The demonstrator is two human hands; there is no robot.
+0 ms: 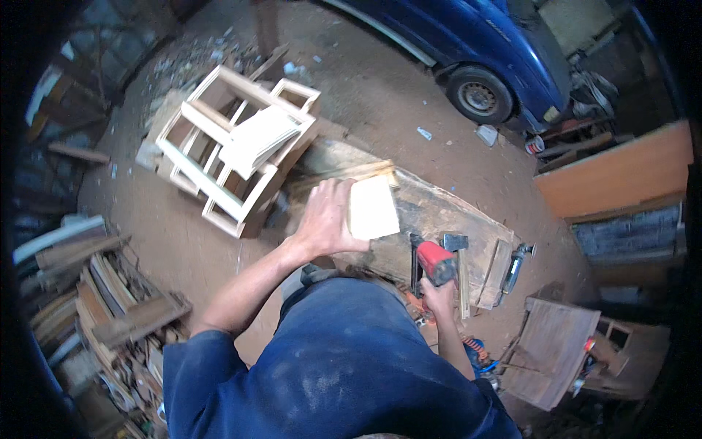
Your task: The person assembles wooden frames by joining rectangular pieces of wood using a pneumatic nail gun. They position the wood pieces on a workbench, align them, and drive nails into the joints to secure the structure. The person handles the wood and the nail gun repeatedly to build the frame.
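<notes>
My left hand (325, 219) grips a pale, roughly square wooden piece (374, 208) by its left side, fingers along the far edge and thumb at the near one. It is held above a worn wooden workbench (450, 212). In my right hand (440, 298) is a red and black nail gun (437, 262), its dark magazine reaching away beside it. Just right of the tool lies a hammer (455, 242) with a wooden handle, partly covered by the nail gun. Thin wooden strips (376, 170) lie behind the pale piece.
Open wooden frames (234, 208) carry a stack of pale panels (259, 139) at the far left. A dark tool resembling an angle grinder (516, 269) lies on the bench's right end. Scrap timber (110, 300) is heaped left; a blue vehicle (468, 36) stands beyond.
</notes>
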